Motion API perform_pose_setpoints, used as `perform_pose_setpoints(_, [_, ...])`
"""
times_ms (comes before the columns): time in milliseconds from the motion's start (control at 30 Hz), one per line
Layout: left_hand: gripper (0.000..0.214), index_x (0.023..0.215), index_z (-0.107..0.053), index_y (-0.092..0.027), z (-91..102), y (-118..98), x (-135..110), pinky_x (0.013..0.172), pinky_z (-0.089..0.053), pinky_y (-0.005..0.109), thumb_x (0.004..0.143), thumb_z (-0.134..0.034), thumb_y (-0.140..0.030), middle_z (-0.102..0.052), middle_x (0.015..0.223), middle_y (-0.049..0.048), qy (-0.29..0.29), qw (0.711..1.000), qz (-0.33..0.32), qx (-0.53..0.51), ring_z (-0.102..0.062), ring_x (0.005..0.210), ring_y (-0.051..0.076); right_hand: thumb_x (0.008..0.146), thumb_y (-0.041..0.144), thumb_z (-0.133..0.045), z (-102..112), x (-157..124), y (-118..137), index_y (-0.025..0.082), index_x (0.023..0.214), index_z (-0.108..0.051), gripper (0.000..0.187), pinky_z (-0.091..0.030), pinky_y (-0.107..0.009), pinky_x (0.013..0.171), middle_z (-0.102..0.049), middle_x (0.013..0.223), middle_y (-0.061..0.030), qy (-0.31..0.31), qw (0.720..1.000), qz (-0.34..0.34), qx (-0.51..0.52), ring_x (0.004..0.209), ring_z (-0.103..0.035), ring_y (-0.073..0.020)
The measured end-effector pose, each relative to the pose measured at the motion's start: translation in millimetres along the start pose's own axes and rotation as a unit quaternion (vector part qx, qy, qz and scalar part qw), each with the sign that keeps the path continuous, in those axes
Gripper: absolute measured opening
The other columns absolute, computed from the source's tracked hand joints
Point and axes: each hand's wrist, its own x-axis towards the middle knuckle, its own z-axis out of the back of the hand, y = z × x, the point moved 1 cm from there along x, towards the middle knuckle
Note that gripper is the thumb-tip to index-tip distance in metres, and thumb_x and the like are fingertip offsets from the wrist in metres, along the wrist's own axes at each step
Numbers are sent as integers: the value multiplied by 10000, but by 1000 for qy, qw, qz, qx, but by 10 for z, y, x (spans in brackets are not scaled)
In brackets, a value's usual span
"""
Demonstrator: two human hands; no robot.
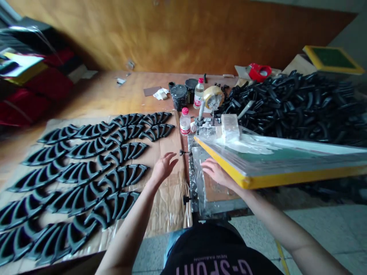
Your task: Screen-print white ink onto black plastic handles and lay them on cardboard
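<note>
My left hand (164, 167) hovers near the right edge of a cardboard sheet (169, 206), its fingers apart with nothing visible in them. My right hand (217, 172) reaches under the raised edge of a yellow-sided screen-printing frame (246, 181), above a flat printing base (219, 191). Its fingers stretch left and look empty; the frame hides part of the hand. White ink (255, 147) and a whitish block (230, 128) lie on the frame's green mesh. Left of my left hand, curved black plastic parts (86, 175) lie in rows on the cardboard.
A large heap of black parts (301, 103) rises behind the frame. Two red-capped bottles, the nearer bottle (185, 124) by the cardboard, stand near a dark tub (180, 97) and a tape roll (213, 97). Red bundles (43, 88) sit at far left.
</note>
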Motion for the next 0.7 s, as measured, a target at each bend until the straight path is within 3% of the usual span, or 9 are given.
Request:
perform_pose_setpoints(133, [363,1088,-688,-202,-251,-674,-678,784,-543,303,912,-482,-444,-720,1058,74,72,980,84,-163,-696,847,187,900,240,-557,355,-754,-516,223,993,-675,151,-463,-368,917,-671,1006,-73,0,994,-89,-62,1008,-595,-222])
perform_pose_setpoints(233, [408,1080,-703,-206,-506,-1205,-1016,769,-541,295,889,-504,-507,-728,1049,66,119,950,131,-258,-687,876,190,876,237,-601,331,-1050,-784,211,1064,-638,193,-457,-355,910,-657,1050,-79,29,988,-121,-93,1031,-580,-223])
perform_pose_setpoints(333, [462,1089,-699,-173,-791,-1691,-1169,693,-535,280,863,-531,-540,-730,1008,91,154,914,151,-345,-671,874,199,890,137,-550,238,-1120,-913,202,1084,-625,217,-455,-312,882,-667,1045,-69,29,990,-121,-72,991,-595,-188])
perform_pose_setpoints(467, [558,1120,-669,-146,-1118,-2238,-1171,614,-524,277,802,-593,-598,-711,1037,141,163,846,221,-457,-677,844,213,918,81,-443,257,-1157,-744,197,1107,-632,291,-456,-300,849,-669,1013,-78,-6,993,-78,-84,973,-588,-189])
perform_pose_setpoints(600, [574,1097,-618,-178,-1280,-2574,-1103,679,-544,314,790,-560,-659,-695,1048,130,84,723,285,-623,-685,845,209,929,138,-458,362,-1314,-288,195,1062,-648,239,-462,-319,841,-658,983,-92,-35,996,26,-82,965,-564,-214])
perform_pose_setpoints(667, [505,983,-590,-173,-1254,-2546,-1076,651,-535,296,769,-593,-631,-696,904,89,22,708,310,-634,-675,772,187,934,143,-458,448,-1357,-219,204,1019,-654,223,-462,-307,854,-662,978,-73,-26,995,81,-47,963,-565,-200])
perform_pose_setpoints(700, [475,933,-566,-175,-1206,-2465,-1063,617,-525,280,759,-607,-615,-686,840,66,-7,726,318,-610,-663,718,173,935,128,-441,515,-1355,-276,211,1017,-655,244,-459,-299,866,-664,988,-63,-26,995,88,-35,969,-566,-191])
